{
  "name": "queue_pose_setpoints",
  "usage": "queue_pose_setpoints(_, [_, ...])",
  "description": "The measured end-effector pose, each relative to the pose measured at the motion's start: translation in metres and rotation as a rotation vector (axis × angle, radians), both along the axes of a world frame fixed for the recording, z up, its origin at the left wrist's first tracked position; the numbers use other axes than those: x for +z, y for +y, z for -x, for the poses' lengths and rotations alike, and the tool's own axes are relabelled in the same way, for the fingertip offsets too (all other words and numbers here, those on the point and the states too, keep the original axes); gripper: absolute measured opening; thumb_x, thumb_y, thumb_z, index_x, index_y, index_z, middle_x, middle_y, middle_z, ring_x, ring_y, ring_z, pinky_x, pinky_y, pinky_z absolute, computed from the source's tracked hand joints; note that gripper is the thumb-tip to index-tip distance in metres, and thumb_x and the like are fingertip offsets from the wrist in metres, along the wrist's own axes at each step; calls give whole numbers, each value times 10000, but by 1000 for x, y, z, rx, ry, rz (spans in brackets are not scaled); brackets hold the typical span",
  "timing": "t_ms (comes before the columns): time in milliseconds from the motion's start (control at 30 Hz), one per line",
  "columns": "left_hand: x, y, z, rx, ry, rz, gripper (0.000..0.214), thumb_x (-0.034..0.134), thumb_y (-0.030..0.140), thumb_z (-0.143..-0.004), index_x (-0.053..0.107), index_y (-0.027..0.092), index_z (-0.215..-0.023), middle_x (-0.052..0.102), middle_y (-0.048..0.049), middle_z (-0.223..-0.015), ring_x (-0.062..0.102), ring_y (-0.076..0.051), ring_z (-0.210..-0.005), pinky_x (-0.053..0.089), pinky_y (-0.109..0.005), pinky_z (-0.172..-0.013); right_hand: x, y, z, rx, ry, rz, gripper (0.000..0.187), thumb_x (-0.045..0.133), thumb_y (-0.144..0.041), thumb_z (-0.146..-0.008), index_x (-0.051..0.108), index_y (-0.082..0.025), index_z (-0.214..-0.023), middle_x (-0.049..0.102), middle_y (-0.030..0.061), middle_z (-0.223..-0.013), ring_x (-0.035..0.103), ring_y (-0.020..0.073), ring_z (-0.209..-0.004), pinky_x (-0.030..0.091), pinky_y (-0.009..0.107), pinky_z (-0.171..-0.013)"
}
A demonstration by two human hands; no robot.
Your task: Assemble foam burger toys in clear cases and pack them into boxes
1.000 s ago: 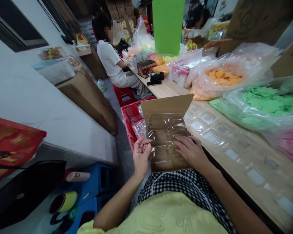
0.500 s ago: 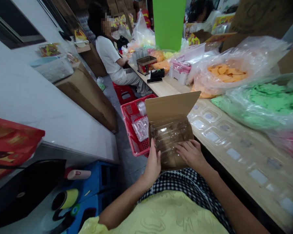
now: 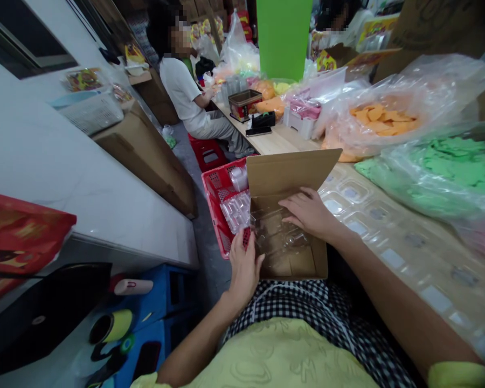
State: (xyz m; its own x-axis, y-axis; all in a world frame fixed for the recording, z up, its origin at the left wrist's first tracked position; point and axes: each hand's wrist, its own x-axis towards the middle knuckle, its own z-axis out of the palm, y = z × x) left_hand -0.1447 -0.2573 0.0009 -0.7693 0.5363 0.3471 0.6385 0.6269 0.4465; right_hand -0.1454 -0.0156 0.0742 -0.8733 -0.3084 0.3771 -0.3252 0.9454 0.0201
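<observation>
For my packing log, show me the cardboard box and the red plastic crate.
Cardboard box [image 3: 293, 172]: head view, raised flap.
Red plastic crate [image 3: 214, 200]: head view, side wall.

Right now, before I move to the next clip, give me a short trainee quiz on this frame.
1. True or false: the right hand rests on the clear plastic tray inside the cardboard box.
2. What lies in the red plastic crate beside the cardboard box? A. clear plastic trays; B. orange pieces; C. green pieces.
3. Which hand is nearer the red plastic crate?

Key: 1 true; 2 A; 3 the left hand.
</observation>
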Motion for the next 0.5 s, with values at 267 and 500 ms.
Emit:
queue_pose_setpoints(267, [-33,-6,-7,-105,-240,-75,671,346,176,-861,-78,195,-1381,-53,-143,-1454,35,-241,-1338,220,-454,-1053,7,-9,10,-157,-220,-91,293,514,-343,-829,525,-136,-1036,590,91,-927,510,238,-885,293,334,-758])
queue_pose_setpoints(500, [-44,-11,-8,-201,-293,-108,632,218,88,-867,-133,247,-1368,-103,-102,-1460,26,-211,-1341,193,-449,-1065,18,-22,-3,-229,-225,-62,441,398,-347,-864,351,-231,-1286,556,93,-991,516,249,-877,331,336,-738])
